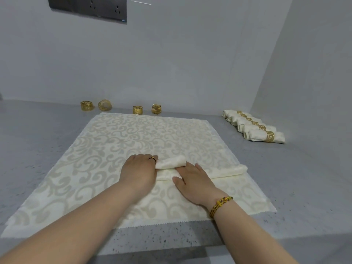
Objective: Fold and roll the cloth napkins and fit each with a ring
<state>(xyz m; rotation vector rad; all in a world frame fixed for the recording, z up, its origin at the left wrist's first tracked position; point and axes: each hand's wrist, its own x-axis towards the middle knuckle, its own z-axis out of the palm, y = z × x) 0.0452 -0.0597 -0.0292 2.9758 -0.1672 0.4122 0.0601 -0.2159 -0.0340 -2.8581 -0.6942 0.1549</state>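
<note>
On the grey counter (pixel 285 178) we are rolling a napkin (pixel 224 169), left hand (pixel 139 168) gripping its rolled end, right hand (pixel 192 180) pressing flat. Five ringed rolls (pixel 255 128) are lying far right of our hands; four rings (pixel 138 109) are waiting beyond.

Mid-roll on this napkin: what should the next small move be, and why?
Probably roll the napkin a turn further toward its flat right end. The left hand grips the rolled part, the right hand presses the strip flat, and much of it lies unrolled; loose rings wait behind.
</note>
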